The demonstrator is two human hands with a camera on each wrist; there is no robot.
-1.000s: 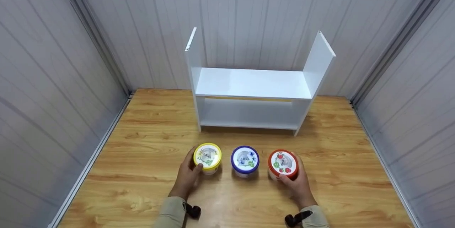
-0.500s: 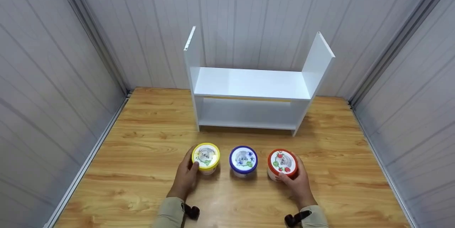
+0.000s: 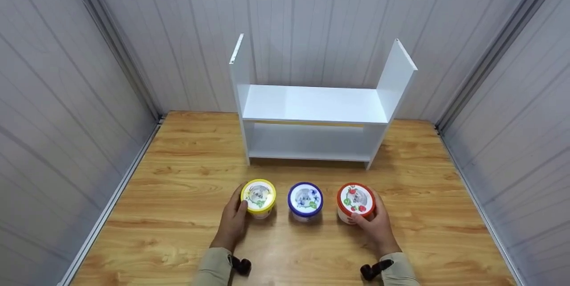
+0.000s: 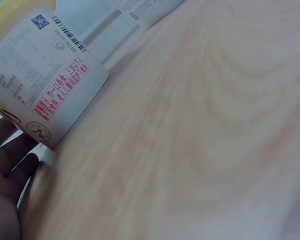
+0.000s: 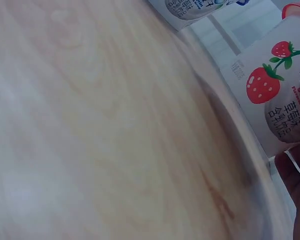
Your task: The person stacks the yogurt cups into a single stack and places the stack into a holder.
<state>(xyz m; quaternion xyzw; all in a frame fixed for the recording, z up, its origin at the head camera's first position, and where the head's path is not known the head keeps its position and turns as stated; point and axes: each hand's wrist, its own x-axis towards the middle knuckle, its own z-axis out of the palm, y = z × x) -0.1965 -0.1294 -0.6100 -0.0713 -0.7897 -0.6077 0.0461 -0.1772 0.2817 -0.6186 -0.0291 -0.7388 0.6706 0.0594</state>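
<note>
Three round white tubs stand in a row on the wooden table. My left hand (image 3: 233, 220) grips the yellow-lidded tub (image 3: 258, 196) from its left side, the thumb at the lid's near edge. In the left wrist view, printed text and a barcode show on that yellow-lidded tub (image 4: 50, 75). Around the right side of the red-lidded tub (image 3: 356, 199) curls my right hand (image 3: 378, 223), thumb at the front. Strawberries are printed on the red-lidded tub (image 5: 270, 95) in the right wrist view. Between the two, untouched, is the blue-lidded tub (image 3: 305, 200).
Behind the tubs stands a white two-tier shelf (image 3: 314, 104) with tall side panels. Its lower board (image 3: 309, 142) lies close above the table (image 3: 178, 206). Pale panelled walls (image 3: 311, 23) enclose the table at the back and both sides.
The red-lidded tub has moved a little away from me and slightly right, with my right hand on it. My left hand stays at the yellow-lidded tub; the view has shifted slightly.
</note>
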